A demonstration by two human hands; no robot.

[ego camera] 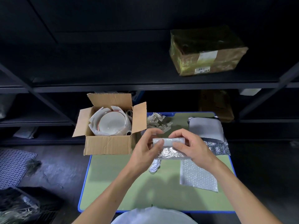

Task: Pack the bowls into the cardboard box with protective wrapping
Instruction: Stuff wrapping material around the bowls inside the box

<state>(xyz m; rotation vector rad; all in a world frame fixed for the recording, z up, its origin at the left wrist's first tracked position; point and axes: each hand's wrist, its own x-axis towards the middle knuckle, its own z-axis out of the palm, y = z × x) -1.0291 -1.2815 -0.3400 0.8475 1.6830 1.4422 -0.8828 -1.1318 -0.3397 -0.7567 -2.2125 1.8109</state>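
Two-handed, holds a half-rolled bubble wrap strip (169, 153) above the green table top (129, 183), just right of the open cardboard box (106, 147). Pinches the rolled edge's left end with the left hand (145, 151), thumb lying across the front, fingers curled behind. Grips the right end with the right hand (192, 147), thumb pressed to the roll, fingers arched over the top. Angles both bare forearms inward from the lower corners. Shows a white bowl (111, 124) upright inside the box, nested in white wrapping paper (93, 121), flaps standing open. Shows a flat bubble wrap sheet (198, 177) on the table beside the right wrist, and crumpled paper (156, 121) beyond the hands.
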